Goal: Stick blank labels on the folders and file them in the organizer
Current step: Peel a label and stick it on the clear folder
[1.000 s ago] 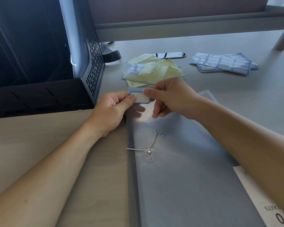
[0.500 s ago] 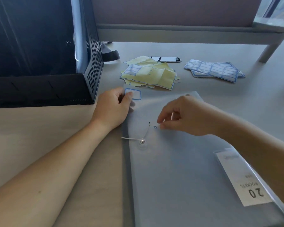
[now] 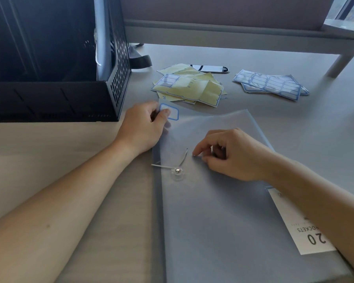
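The left hand's (image 3: 143, 125) pinch may crease the blue-bordered white label (image 3: 173, 115) on the translucent grey folder (image 3: 223, 211); right hand's (image 3: 233, 156) grip unclear.

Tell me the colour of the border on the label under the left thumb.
Blue, round a white centre on the label; clearest in the head view.

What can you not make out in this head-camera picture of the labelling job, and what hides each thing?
Head view:
1. Part of the label, under the thumb of the left hand.
2. Whether the right hand pinches anything on the folder; its curled fingers hide that.
3. Part of the print on the white card, covered by the right forearm.
4. The organizer, cut off by the left edge.
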